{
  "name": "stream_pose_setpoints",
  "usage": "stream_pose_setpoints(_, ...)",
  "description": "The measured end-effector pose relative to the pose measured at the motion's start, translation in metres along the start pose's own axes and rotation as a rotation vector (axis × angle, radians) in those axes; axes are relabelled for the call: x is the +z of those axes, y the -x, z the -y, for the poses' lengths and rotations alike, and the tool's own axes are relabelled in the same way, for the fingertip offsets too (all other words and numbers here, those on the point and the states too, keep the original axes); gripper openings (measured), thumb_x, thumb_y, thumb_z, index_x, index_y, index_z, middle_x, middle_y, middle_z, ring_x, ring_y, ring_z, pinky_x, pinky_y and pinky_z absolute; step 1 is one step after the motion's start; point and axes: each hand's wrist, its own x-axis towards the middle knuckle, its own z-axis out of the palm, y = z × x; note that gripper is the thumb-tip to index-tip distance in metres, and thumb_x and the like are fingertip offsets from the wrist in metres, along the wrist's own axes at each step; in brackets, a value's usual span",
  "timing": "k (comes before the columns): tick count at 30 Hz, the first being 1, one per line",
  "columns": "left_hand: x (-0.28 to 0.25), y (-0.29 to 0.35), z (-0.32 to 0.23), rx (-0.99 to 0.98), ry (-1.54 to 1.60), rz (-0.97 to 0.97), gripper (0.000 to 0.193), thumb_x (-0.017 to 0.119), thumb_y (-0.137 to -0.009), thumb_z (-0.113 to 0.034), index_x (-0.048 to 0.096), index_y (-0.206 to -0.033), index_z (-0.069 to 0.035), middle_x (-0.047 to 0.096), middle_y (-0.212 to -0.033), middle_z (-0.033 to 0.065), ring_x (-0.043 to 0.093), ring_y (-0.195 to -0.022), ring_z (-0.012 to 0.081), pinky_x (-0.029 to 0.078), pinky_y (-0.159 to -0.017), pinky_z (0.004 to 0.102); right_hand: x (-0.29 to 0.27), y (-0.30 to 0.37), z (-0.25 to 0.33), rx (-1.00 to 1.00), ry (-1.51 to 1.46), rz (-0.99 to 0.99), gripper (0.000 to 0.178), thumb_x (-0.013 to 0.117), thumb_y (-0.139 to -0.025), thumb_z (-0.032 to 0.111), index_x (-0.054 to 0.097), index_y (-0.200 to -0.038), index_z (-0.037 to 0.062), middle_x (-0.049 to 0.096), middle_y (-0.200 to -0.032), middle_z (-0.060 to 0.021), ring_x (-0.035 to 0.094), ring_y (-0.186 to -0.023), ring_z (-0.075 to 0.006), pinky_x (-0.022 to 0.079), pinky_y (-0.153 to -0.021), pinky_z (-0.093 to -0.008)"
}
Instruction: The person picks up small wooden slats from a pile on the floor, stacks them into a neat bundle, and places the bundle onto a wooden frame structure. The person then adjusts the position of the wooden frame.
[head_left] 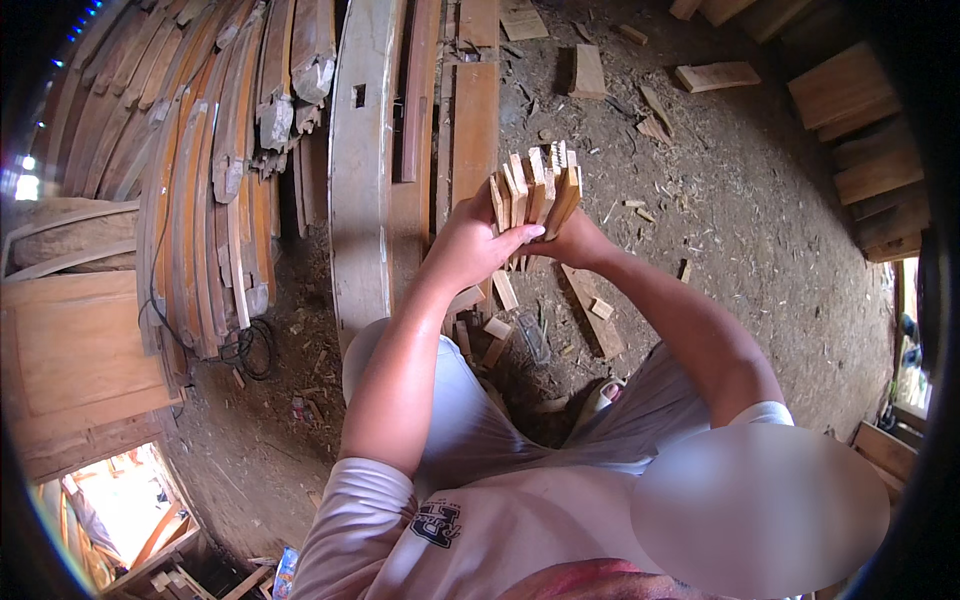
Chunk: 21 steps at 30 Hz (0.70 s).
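Note:
Between my two hands, in front of me, is a bundle of short, thin wooden slats (517,195), held roughly upright with uneven upper ends. One slat at the far side has a notched, toothed edge. My left hand (468,243) wraps the bundle's left side, its thumb lying across the near face. My right hand (578,243) closes around the right side and lower part, its fingers mostly hidden behind the wood. Below the bundle, a flat board (592,312) lies on the ground with a small wood block (601,308) on it.
A long pale plank (360,200) and a brown board (474,130) run away on the left. Beyond them rises a large stack of weathered planks (200,180), with a coiled black cable (247,350) below. Offcuts (588,72) and shavings litter the dirt floor; timber blocks (845,95) are piled far right.

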Motion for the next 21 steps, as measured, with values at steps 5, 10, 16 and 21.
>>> stream_pose_setpoints(5, 0.006, 0.000, 0.008, 0.013, 0.166, -0.046, 0.062, 0.089, -0.084, -0.013, 0.058, -0.136, -0.003, 0.075, -0.120, 0.0113, 0.071, -0.111, 0.0216, 0.056, -0.096, 0.0374, 0.008, -0.001, 0.003, 0.003, -0.055, -0.023, 0.048, 0.088, -0.080, 0.040, 0.075, -0.114, 0.0084, 0.076, -0.102, -0.0195, 0.074, -0.096, -0.0391, 0.058, -0.085, -0.0458)
stream_pose_setpoints(10, 0.009, 0.002, 0.012, -0.012, 0.458, -0.074, 0.055, 0.090, -0.079, -0.002, 0.065, -0.128, -0.001, 0.075, -0.118, 0.0062, 0.069, -0.106, 0.0134, 0.056, -0.093, 0.0327, 0.012, -0.004, 0.009, 0.045, -0.010, 0.032, 0.047, 0.089, -0.078, 0.038, 0.074, -0.109, 0.0065, 0.076, -0.099, -0.0199, 0.074, -0.093, -0.0393, 0.058, -0.083, -0.0467)
stream_pose_setpoints(16, -0.003, 0.009, 0.001, -0.062, 0.409, -0.066, 0.047, 0.087, -0.080, 0.000, 0.070, -0.124, 0.001, 0.077, -0.115, 0.0065, 0.071, -0.103, 0.0121, 0.057, -0.091, 0.0318, 0.012, -0.004, 0.017, 0.000, -0.030, 0.022, 0.050, 0.090, -0.076, 0.043, 0.073, -0.106, 0.0063, 0.075, -0.094, -0.0196, 0.074, -0.087, -0.0388, 0.058, -0.080, -0.0466)
stream_pose_setpoints(21, -0.003, 0.012, 0.008, -0.059, 0.433, -0.056, 0.043, 0.087, -0.080, 0.001, 0.072, -0.120, 0.000, 0.078, -0.113, 0.0063, 0.072, -0.100, 0.0119, 0.058, -0.089, 0.0316, 0.007, -0.006, 0.024, -0.007, 0.067, 0.089, 0.049, 0.091, -0.075, 0.045, 0.075, -0.101, 0.0060, 0.076, -0.092, -0.0180, 0.074, -0.083, -0.0364, 0.058, -0.078, -0.0453)
